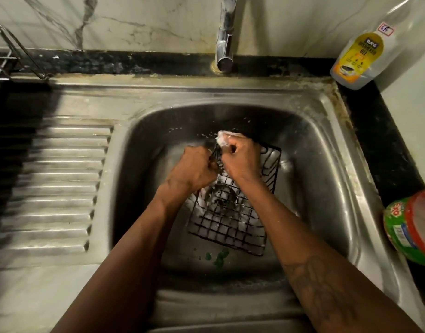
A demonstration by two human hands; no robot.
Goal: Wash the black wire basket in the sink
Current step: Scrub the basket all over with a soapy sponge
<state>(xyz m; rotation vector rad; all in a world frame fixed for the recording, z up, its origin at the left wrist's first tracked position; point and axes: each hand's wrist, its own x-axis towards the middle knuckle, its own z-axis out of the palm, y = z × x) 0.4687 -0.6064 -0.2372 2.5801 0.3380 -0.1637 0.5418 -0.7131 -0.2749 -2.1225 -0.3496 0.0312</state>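
Note:
The black wire basket [227, 223] lies in the steel sink [326, 164], over the drain, with foam on its grid. My left hand [194, 168] grips the basket's far left edge. My right hand [241, 157] is closed on a white soapy scrubber [224, 138] and presses it against the basket's far rim. Both hands sit close together above the basket. My forearms hide parts of the wire grid.
A chrome tap [224, 39] stands behind the bowl. A dishwash gel bottle [358, 58] stands at the back right, and a green and red tub [413, 227] sits on the right counter. The ribbed drainboard [62, 183] is at left, with a wire rack [2, 61] behind it. Green scraps [218, 258] lie in the sink.

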